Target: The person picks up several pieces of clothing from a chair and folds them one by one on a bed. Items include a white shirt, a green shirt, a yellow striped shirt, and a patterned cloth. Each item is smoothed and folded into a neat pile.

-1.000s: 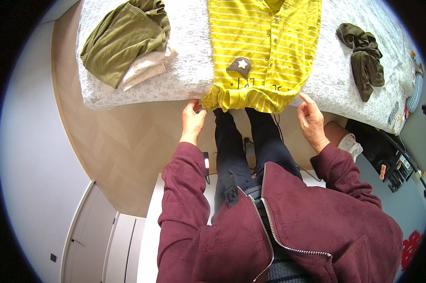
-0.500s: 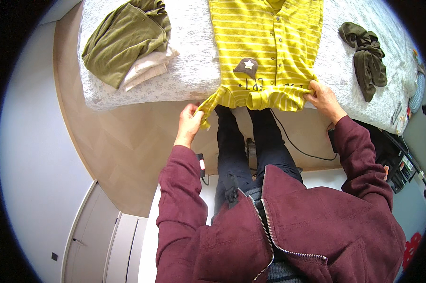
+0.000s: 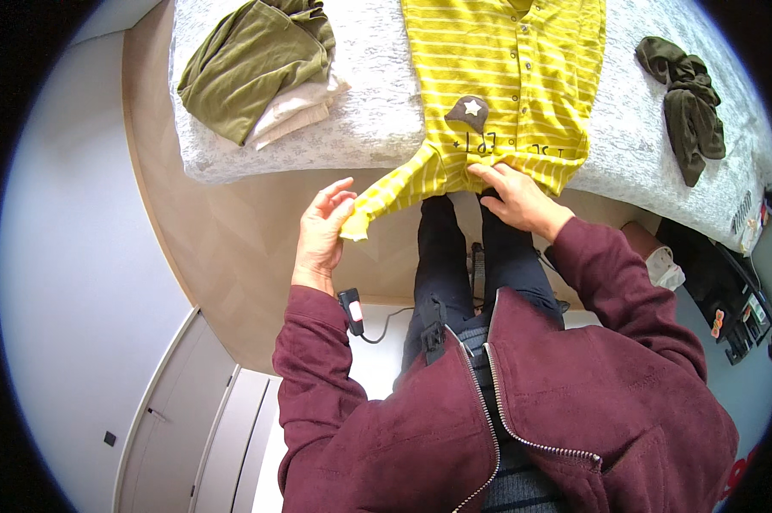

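A yellow romper (image 3: 480, 81) with white stripes, front snaps and a grey star patch lies on the bed, its lower part hanging past the near edge. Its left leg stretches out to a pale yellow cuff, held at the thumb of my left hand (image 3: 320, 235), whose fingers are slightly curled. My right hand (image 3: 523, 201) grips the gathered fabric near the middle of the lower end, fingers on top and thumb below. The romper's top runs out of view.
On the bed (image 3: 369, 128), an olive garment (image 3: 253, 73) lies over folded pale cloths (image 3: 296, 111) at left. A dark twisted garment (image 3: 694, 115) is at right. Below are a black plug with cable (image 3: 351, 312) and a bin (image 3: 659, 256).
My right hand has moved left from the romper's right corner to the middle of its lower end. My left hand has drawn the left leg outward and down. The view has shifted slightly.
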### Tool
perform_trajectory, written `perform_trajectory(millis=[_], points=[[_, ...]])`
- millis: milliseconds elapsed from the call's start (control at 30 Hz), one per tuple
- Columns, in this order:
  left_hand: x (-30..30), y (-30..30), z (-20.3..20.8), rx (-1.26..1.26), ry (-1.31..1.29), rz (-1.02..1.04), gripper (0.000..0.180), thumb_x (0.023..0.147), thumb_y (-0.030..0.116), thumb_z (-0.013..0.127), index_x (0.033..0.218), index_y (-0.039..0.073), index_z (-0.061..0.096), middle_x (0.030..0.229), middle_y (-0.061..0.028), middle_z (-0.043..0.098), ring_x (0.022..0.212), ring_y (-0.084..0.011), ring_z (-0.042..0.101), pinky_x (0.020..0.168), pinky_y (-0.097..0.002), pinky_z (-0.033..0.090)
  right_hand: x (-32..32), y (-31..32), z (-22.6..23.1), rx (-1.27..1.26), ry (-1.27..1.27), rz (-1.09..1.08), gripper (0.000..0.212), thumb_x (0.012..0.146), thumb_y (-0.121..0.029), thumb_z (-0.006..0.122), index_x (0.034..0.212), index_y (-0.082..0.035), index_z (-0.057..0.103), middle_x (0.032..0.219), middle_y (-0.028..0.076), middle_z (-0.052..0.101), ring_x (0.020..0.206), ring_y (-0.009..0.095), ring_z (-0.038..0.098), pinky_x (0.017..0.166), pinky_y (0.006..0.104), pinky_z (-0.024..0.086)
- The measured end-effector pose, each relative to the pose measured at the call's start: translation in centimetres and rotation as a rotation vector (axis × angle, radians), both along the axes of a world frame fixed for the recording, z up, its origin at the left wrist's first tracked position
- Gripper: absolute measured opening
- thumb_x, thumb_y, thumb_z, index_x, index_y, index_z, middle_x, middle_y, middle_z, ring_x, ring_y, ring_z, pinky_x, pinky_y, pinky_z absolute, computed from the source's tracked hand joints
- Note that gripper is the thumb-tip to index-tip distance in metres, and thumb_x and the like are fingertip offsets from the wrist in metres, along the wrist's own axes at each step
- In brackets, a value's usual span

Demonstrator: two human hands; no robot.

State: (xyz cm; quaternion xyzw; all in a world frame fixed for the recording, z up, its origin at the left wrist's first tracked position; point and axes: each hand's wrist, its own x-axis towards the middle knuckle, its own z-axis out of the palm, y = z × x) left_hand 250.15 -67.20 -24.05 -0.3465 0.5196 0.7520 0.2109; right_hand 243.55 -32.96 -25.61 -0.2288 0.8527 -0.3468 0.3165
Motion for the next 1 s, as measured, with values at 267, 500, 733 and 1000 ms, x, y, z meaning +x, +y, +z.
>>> perform_trajectory(millis=[267,500,733,1000], points=[[0.0,1.7,3.6,0.287,0.077,0.069,0.018,0.096,0.013,0.061,0.110,0.001,0.064,0.109,-0.0094,0.066,0.097,-0.0179,0.065,0.081,-0.0317,0.054,-0.7,-2.0,4.0,-0.105,0.116,-0.088,0.026,0.082,-0.005,0.066,0.108,-0.006,0.061,0.086,0.012,0.064,0.077,0.028,0.066,0.070,0.0347,0.054],[-1.2,3.7,7.7,0.389,0.150,-0.146,0.042,0.079,-0.005,0.069,0.121,-0.001,0.061,0.126,-0.0117,0.057,0.119,-0.0211,0.054,0.106,-0.0345,0.041,-1.3,-7.4,7.4,-0.769,-1.083,-0.310,0.037,0.087,0.000,0.069,0.121,-0.003,0.057,0.110,0.005,0.063,0.100,0.013,0.060,0.089,0.0284,0.050],[-1.7,4.1,8.4,0.486,0.109,-0.200,0.035,0.082,0.000,0.068,0.117,-0.001,0.062,0.130,-0.0128,0.055,0.120,-0.0228,0.053,0.103,-0.0352,0.042,-1.9,-5.5,7.7,-0.768,-1.087,-0.199,0.027,0.080,-0.003,0.076,0.099,-0.006,0.057,0.097,-0.001,0.060,0.090,0.007,0.058,0.082,0.0245,0.049],[-1.5,6.3,7.7,0.306,0.136,-0.445,0.022,0.080,-0.004,0.073,0.094,0.004,0.058,0.105,0.0000,0.049,0.090,-0.0104,0.053,0.080,-0.0246,0.046,-0.6,-6.5,7.1,-0.705,-0.773,-0.398,0.025,0.080,-0.002,0.074,0.082,-0.007,0.049,0.077,-0.005,0.051,0.074,0.006,0.050,0.065,0.0233,0.045]])
